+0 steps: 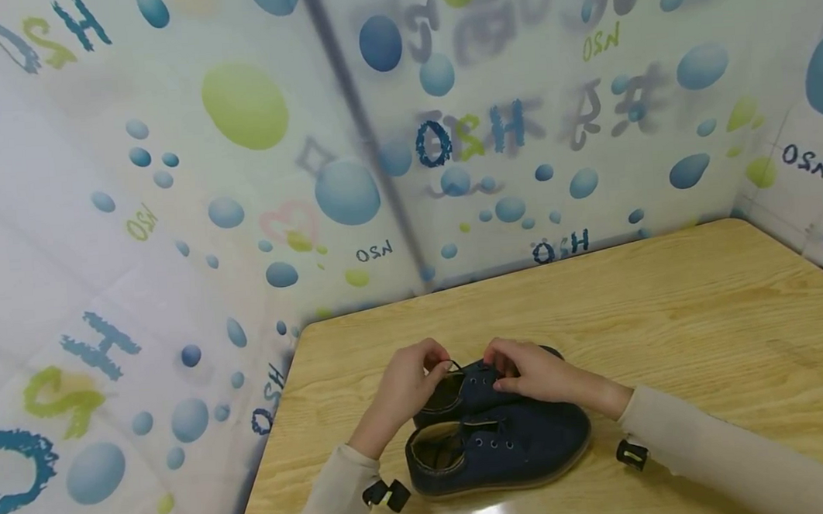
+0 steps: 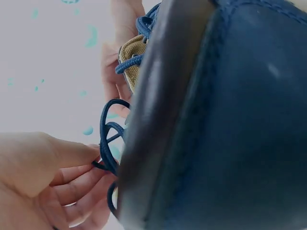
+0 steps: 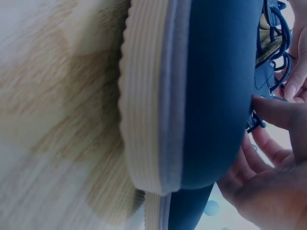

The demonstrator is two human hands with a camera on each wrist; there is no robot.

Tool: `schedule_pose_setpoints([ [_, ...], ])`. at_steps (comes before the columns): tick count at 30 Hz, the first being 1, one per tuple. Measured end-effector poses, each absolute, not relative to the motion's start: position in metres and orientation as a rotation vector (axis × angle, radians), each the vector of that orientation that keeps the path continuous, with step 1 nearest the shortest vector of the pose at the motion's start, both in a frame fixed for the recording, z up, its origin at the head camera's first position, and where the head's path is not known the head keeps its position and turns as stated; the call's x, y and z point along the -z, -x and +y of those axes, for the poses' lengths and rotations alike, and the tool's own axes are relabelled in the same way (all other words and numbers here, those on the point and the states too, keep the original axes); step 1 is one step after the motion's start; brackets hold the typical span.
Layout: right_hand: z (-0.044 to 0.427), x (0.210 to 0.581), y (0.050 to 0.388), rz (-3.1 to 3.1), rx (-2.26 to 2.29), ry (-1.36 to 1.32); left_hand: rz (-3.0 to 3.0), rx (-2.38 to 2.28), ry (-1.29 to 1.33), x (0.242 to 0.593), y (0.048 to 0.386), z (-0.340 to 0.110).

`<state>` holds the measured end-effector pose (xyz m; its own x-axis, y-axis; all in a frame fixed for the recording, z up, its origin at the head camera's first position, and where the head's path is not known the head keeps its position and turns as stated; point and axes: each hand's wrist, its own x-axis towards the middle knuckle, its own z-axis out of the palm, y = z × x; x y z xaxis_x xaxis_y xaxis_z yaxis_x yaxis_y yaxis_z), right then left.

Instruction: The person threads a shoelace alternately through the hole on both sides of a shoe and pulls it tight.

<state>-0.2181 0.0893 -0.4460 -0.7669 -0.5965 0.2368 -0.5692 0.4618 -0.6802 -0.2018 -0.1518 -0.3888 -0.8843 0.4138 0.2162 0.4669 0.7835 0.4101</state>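
Two dark navy lace-up shoes lie side by side, toes to the right: the near shoe [image 1: 540, 444] and the far shoe [image 1: 476, 397]. My left hand [image 1: 406, 381] pinches a dark shoelace [image 2: 104, 129] of the far shoe between thumb and fingers, above its opening. Over that shoe's front eyelets, my right hand [image 1: 535, 371] has thumb and fingers curled about the lace [image 3: 256, 123], the thumb close against the upper. The near shoe stands apart from both hands and covers much of the far one in the wrist views.
The shoes rest on a light wood-grain table [image 1: 666, 313]. A pale curtain [image 1: 356, 275] printed with blue and green drops hangs behind and at the left of it. Small black devices [image 1: 632, 454] are strapped to both wrists.
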Motion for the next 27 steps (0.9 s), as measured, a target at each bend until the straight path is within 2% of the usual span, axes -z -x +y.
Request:
schedule_pose_setpoints([
  [15,0.059,0.433,0.219,2.755,1.219,1.275,-2.717,1.427,0.864,0.4,0.206,-0.158],
  [20,0.053,0.433,0.221,2.712,1.419,1.089,-2.73,1.331,0.857,0.403,0.207,-0.159],
  [27,0.055,0.418,0.224,2.305,1.789,0.726,-2.852,1.026,0.851,0.41,0.205,-0.16],
])
